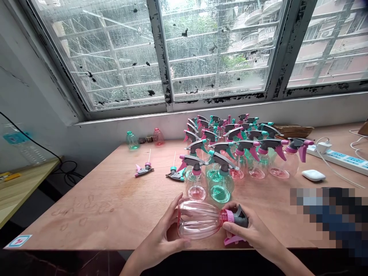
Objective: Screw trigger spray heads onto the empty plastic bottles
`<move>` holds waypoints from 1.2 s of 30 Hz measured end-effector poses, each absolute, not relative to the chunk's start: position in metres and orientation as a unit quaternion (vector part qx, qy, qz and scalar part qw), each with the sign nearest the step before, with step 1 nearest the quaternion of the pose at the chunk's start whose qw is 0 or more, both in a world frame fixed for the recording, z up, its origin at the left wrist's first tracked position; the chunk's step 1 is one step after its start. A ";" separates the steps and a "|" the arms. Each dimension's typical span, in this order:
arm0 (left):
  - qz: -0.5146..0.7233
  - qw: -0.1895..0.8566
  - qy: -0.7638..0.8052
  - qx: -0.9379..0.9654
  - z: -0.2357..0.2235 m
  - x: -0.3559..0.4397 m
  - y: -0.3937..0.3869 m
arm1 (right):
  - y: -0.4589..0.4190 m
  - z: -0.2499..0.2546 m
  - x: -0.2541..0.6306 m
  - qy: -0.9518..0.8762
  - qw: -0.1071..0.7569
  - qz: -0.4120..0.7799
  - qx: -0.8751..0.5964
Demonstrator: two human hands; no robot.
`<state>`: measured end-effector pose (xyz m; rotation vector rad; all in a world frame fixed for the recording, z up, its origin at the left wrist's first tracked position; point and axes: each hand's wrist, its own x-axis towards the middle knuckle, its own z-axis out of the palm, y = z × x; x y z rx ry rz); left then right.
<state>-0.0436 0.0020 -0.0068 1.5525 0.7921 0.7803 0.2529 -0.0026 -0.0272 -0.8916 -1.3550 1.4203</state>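
Observation:
A pink clear spray bottle (199,219) lies on its side in the air above the table's front edge, base to the left. My left hand (161,234) is wrapped round the base end, thumb below and fingers above. At the neck, my right hand (247,228) grips the pink collar and the dark grey spray head (240,217). Below that hand the pink trigger (234,240) sticks out. Just beyond my hands stand an upright pink spray bottle (196,188) and a green one (220,188), both with heads on.
Behind them several rows of pink and green spray bottles (238,149) stand together. Two loose spray heads (145,169) lie left of them. A headless green bottle (132,141) and pink bottle (158,137) stand near the wall. On the right are a white case (313,175) and power strip (342,158).

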 end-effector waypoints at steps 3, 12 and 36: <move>0.323 0.566 0.342 0.678 -0.006 -0.043 0.001 | -0.002 -0.028 0.254 -0.554 0.470 0.582 -0.366; 0.331 0.554 0.339 0.684 -0.002 -0.041 0.000 | -0.002 -0.029 0.254 -0.579 0.461 0.568 -0.361; 0.334 0.563 0.347 0.672 -0.004 -0.040 0.001 | 0.000 -0.029 0.257 -0.587 0.446 0.572 -0.359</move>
